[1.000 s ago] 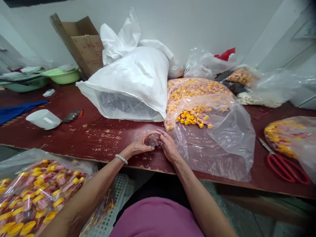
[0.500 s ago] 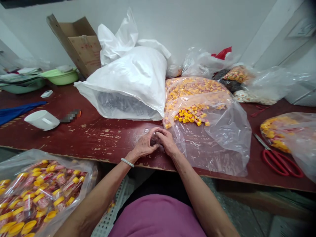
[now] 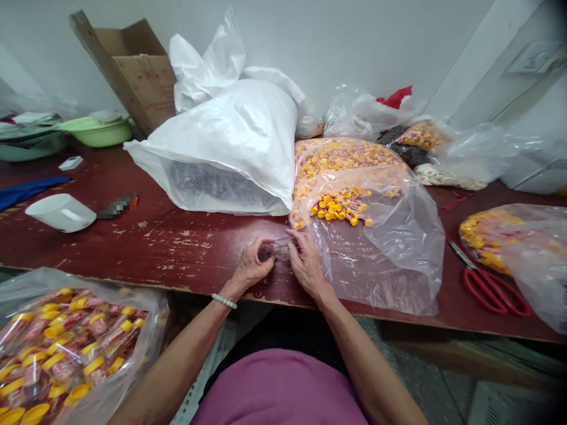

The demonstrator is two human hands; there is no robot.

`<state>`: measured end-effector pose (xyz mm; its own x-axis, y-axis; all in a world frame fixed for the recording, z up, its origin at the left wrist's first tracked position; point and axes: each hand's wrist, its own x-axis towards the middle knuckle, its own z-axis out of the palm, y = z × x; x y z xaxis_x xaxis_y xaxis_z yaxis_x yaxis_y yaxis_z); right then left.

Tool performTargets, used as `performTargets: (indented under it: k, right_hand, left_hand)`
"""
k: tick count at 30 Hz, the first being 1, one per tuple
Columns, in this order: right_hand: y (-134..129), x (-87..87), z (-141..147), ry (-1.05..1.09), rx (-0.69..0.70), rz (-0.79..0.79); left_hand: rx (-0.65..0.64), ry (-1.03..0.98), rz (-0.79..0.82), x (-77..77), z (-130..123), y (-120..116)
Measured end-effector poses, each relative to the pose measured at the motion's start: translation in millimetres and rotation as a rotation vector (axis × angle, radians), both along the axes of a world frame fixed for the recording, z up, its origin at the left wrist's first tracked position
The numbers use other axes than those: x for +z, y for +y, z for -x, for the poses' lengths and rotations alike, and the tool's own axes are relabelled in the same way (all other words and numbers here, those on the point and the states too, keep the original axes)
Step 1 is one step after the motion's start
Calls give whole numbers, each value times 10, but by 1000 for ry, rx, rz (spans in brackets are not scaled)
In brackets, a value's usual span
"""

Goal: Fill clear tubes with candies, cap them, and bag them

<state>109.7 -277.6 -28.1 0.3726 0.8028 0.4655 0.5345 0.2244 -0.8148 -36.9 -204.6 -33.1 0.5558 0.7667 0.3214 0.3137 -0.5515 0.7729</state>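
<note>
Above the front edge of the table, my left hand (image 3: pixel 251 264) is closed around a clear plastic tube (image 3: pixel 263 256), its round open mouth turned toward me. My right hand (image 3: pixel 306 261) is a short way to the right, its thumb and fingers pinching the end of a clear plastic piece (image 3: pixel 282 241) that spans the gap between the hands. Whether this piece and the tube are one thing I cannot tell. Just behind the hands lies a white sack (image 3: pixel 230 130), its mouth open and clear tubes (image 3: pixel 208 183) inside. A clear bag (image 3: pixel 381 248) of small yellow-capped tubes (image 3: pixel 336 206) rests beside my right hand.
At lower left is a bag of larger yellow-capped tubes (image 3: pixel 57 360). Red-handled scissors (image 3: pixel 496 289) lie on the right, beside another filled bag (image 3: pixel 509 236). A white mug (image 3: pixel 62 212), a blurred-out item (image 3: pixel 117 206), a green basin (image 3: pixel 97 131) and a cardboard box (image 3: pixel 144 82) stand left.
My hands have moved apart, showing the tube's mouth in my left hand and the clear piece between them. The view has shifted slightly.
</note>
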Motion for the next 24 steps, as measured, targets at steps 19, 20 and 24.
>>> performTargets:
  k: [19, 20, 24]
  right_hand:
    - [-103, 39, 204, -58, 124, 42]
    - [-93, 25, 237, -31, 120, 52]
    - [-79, -63, 364, 156, 79, 107]
  left_hand:
    - [-86, -254, 269, -7, 53, -9]
    - [-96, -249, 268, -14, 50, -9]
    - [-90, -194, 214, -27, 44, -20]
